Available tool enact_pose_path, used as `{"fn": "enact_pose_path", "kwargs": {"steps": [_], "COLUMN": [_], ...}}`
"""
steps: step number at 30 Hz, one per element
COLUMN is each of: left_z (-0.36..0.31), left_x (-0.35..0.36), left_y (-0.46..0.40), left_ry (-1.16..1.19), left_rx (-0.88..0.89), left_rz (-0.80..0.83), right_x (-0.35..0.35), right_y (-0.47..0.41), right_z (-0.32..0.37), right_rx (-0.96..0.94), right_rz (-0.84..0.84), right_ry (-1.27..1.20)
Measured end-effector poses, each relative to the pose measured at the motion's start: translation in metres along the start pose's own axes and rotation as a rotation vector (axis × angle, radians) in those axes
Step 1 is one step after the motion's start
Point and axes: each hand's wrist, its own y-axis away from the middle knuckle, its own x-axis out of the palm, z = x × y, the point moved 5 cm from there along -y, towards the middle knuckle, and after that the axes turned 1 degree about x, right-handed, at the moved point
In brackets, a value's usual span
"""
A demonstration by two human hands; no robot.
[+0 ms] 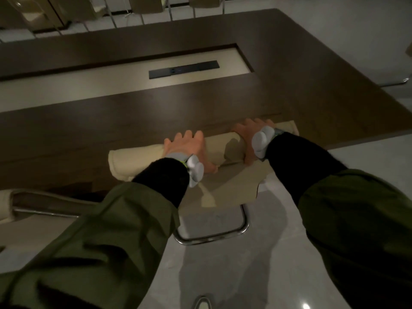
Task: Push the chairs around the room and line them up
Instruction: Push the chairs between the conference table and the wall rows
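Observation:
A beige padded chair [138, 157] with a chrome tube base stands right in front of me, its backrest top against the near edge of the dark table [289, 97]. My left hand [187, 150] grips the middle of the backrest top, fingers curled over its far side. My right hand [249, 139] grips the same backrest further right, thumb down its near side. Most of the seat is hidden under the table and my arms.
Another beige chair [9, 204] with a chrome frame sits at the left edge, tucked at the table. Several chairs [147, 5] line the table's far side. A chrome chair base [399, 81] shows at the right. Pale tiled floor [278, 241] lies around me.

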Motion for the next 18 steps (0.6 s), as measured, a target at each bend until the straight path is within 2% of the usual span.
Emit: {"fn": "enact_pose_path", "kwargs": {"steps": [4, 13, 18], "left_z": [-0.001, 0.0, 0.001], "left_x": [0.002, 0.002, 0.007], "left_y": [0.004, 0.002, 0.002], "left_ry": [-0.009, 0.018, 0.009], "left_rx": [0.003, 0.012, 0.029], "left_rz": [-0.011, -0.03, -0.056], "right_x": [0.002, 0.002, 0.005], "right_y": [0.009, 0.013, 0.027], "right_z": [0.003, 0.003, 0.007], "right_rx": [0.004, 0.043, 0.092], "right_rz": [-0.056, -0.055, -0.168], "right_ry": [0.005, 0.01, 0.001]}}
